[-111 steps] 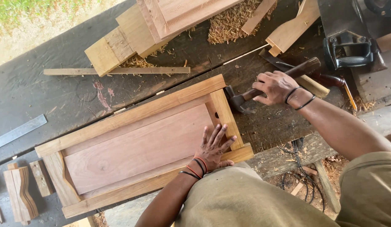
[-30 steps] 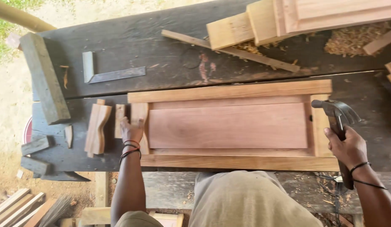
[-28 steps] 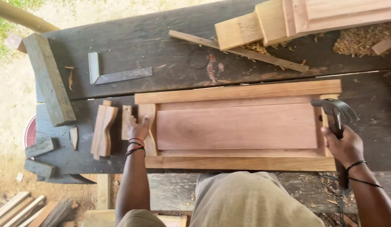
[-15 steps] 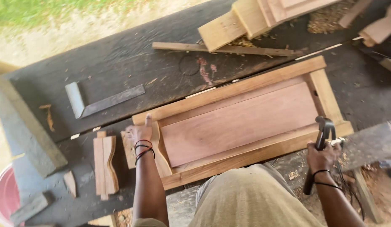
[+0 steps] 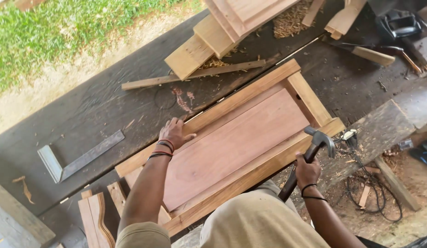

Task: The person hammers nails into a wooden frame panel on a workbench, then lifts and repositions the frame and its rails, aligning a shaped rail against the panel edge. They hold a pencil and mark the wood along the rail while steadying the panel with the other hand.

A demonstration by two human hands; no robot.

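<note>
- The dark tabletop [image 5: 98,105] carries a wooden panel door [image 5: 231,142] lying flat at its centre.
- A metal square [image 5: 75,158] lies at nine o'clock of the door.
- The left hand [image 5: 174,133] presses flat on the door's far rail, fingers spread.
- The right hand [image 5: 307,171], fingers wrapped tight, grips a hammer [image 5: 310,154] at the door's four o'clock corner.

An outdoor woodworking shop is shown here, pretty clearly. A dark, scarred workbench [image 5: 84,115] is set up right beside grass [image 5: 62,32] and bare dirt. Wood shavings [image 5: 291,20] are scattered over it, and offcuts [image 5: 190,76], a metal try square [image 5: 78,158] and a hand plane [image 5: 399,25] are left lying around. A panelled door frame [image 5: 241,138] is laid flat, and a claw hammer [image 5: 310,154] is gripped at its edge.
</note>
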